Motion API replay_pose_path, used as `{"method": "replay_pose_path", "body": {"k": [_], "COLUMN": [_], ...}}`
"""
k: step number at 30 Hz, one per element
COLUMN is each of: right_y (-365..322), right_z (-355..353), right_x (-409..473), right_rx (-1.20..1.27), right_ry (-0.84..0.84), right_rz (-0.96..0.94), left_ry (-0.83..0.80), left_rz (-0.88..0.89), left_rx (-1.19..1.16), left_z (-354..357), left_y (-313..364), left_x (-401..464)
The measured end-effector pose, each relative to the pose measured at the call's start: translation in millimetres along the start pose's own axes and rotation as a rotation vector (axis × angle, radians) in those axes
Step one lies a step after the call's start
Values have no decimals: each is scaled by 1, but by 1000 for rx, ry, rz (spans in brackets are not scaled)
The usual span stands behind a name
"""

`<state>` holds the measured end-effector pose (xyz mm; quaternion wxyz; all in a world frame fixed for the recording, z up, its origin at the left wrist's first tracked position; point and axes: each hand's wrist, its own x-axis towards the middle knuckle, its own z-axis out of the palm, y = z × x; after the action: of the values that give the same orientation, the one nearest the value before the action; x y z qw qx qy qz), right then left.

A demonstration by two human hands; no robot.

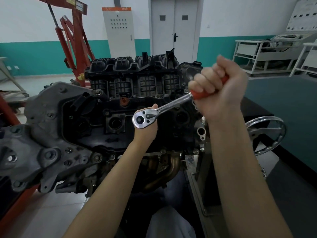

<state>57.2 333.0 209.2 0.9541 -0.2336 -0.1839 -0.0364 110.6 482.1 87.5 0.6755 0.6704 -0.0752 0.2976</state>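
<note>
the right hand (217,88) is closed in a full fist round the red handle (199,94) of the ratchet wrench (164,109), whose chrome shank slopes down and left to its round head. the left hand (145,133) sits directly beneath that head, thumb against its far edge; the fingers are hidden, so its grasp cannot be told. the head stands over the black valve cover (103,140) of the engine (51,127), with a red engine crane (75,40) behind on the left.
</note>
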Motion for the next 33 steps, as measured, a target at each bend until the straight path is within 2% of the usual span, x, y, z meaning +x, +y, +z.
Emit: {"method": "replay_pose_path", "body": {"k": [4,10,13,17,21,24,25,28,33], "right_y": [-3,24,33,15,-5,-9,-9,-5,17], "right_z": [6,-27,-38,-36,-13,1,2,-13,-41], "right_x": [15,-55,-73,-48,2,23,24,1,-63], "right_rx": [34,179,227,195,73,48,65,152,285], "right_ry": [6,83,107,46,-36,-44,-33,32,136], "right_rz": [100,-227,-273,-171,39,158,157,38,-205], "left_ry": [-1,-6,20,-8,4,-7,-4,-40,-16], "left_rz": [21,115,123,141,107,-58,-49,126,134], "left_rx": [-5,9,15,16,71,163,162,30,-5], "left_z": [3,3,6,7,7,8,8,9,9], "left_y": [0,9,13,18,10,9,12,17,22], "left_x": [-2,-7,-10,-10,-8,-8,-9,-10,-17]}}
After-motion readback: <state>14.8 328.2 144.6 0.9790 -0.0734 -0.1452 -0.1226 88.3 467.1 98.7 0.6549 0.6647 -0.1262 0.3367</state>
